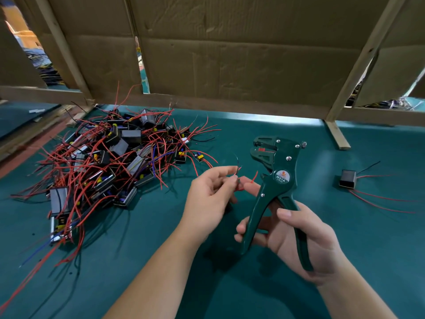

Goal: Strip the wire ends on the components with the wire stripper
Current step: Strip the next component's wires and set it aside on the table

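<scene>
My right hand (296, 240) grips the two handles of a dark green wire stripper (277, 178), jaws pointing up and away. My left hand (211, 194) holds a component mostly hidden under the palm and pinches its thin red and black wires (238, 168) between thumb and fingers, just left of the stripper. A red wire end (254, 178) sticks up between my hands, short of the jaws. A big pile of black components with red, black and blue wires (108, 162) lies on the left of the green table (368, 238).
One black component with red and black wires (347, 178) lies alone at the right. A cardboard wall on a wooden frame (230, 54) closes off the back of the table, with one foot (337, 135) standing on the green surface.
</scene>
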`<state>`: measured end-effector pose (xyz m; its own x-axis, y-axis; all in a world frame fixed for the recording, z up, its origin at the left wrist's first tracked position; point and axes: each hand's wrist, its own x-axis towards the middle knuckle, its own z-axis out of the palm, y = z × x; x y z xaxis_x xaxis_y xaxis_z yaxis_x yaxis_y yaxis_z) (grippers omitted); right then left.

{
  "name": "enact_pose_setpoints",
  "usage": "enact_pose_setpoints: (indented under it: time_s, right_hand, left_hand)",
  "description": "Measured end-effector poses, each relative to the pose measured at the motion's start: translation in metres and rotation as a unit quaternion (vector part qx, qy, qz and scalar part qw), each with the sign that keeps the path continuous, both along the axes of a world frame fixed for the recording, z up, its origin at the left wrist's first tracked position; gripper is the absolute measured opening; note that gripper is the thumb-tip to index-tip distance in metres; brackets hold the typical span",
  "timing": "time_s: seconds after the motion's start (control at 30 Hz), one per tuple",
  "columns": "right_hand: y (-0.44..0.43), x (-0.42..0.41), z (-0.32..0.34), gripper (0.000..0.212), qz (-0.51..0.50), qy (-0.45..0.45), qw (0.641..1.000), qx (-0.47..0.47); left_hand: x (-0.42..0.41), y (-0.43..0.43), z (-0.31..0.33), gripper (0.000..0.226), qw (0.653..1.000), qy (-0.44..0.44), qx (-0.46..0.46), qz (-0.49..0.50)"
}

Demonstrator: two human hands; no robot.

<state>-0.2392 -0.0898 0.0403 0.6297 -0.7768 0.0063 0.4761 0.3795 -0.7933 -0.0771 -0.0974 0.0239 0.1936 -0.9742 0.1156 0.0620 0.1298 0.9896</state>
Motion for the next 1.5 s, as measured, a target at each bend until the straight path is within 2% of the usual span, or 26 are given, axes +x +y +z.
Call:
enact_pose_setpoints:
  time_s: [0.13,0.23,0.3,0.43,0.57,0.83,1.1,1.5]
  right_hand:
    - [0.003,-0.005,0.001,0.072,0.046,0.017,0.998,-0.026]
    - [0.003,-0.011,0.002,0.068,0.084,-0.024,0.996,-0.016]
    - [0.002,-0.013,0.002,0.069,0.089,-0.034,0.995,0.010]
    - [0.000,-0.016,-0.003,0.072,0.102,0.004,0.994,0.031]
    - [0.002,-0.012,-0.002,0.070,0.151,0.004,0.988,0.025]
    - [0.002,-0.015,-0.004,0.066,0.165,0.021,0.986,0.016]
    - [0.003,-0.013,-0.006,0.058,0.144,0.066,0.987,0.017]
    - [0.006,-0.011,-0.005,0.058,0.115,0.098,0.988,0.026]
  left_hand:
    - [0.003,0.003,0.003,0.012,0.999,0.014,-0.013,0.028]
    - [0.014,0.004,0.007,0.012,0.997,0.014,-0.066,0.047]
    - [0.020,0.005,0.011,0.013,0.995,0.013,-0.090,0.038]
    - [0.023,0.007,0.016,0.011,0.994,0.021,-0.105,-0.011]
    - [0.025,0.009,0.017,0.009,0.992,-0.022,-0.120,-0.027]
    - [0.034,0.011,0.022,0.013,0.980,-0.136,-0.143,-0.031]
    - [0.042,0.012,0.022,0.005,0.934,-0.301,-0.193,0.028]
    - [0.043,0.014,0.026,0.006,0.914,-0.341,-0.216,0.047]
